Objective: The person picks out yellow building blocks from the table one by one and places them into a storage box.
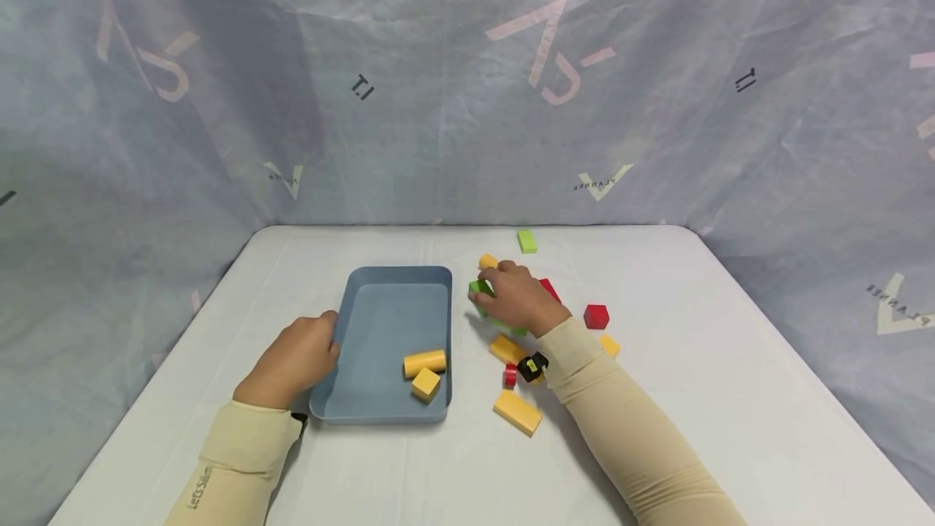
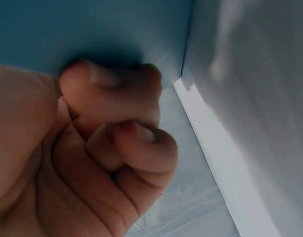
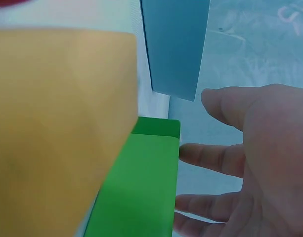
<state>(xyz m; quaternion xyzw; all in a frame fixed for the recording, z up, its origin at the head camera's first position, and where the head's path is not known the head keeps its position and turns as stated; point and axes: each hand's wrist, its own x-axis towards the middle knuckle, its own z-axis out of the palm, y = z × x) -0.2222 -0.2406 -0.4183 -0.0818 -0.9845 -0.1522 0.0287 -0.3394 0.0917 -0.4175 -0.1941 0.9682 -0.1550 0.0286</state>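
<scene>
My left hand (image 1: 298, 357) grips the left side of a blue-grey tray (image 1: 387, 319); its curled fingers (image 2: 136, 148) show against the tray wall in the left wrist view. A yellow cylinder (image 1: 424, 363) and a yellow cube (image 1: 426, 385) lie in the tray's near right corner. My right hand (image 1: 520, 296) is over the scattered blocks, thumb and fingers spread apart. Beside its fingers is a green block (image 3: 146, 180), seen as a green block (image 1: 479, 289) in the head view too. A yellow block (image 3: 57, 123) looms close in the right wrist view. The hand partly hides several blocks.
Past the right hand lie a yellow cylinder (image 1: 488, 261) and a light green block (image 1: 527, 241). A red cube (image 1: 596, 316) is to its right. Nearer are a small red piece (image 1: 510, 375) and a yellow block (image 1: 518, 413). Printed cloth (image 1: 438, 144) hangs behind the white table (image 1: 351, 477).
</scene>
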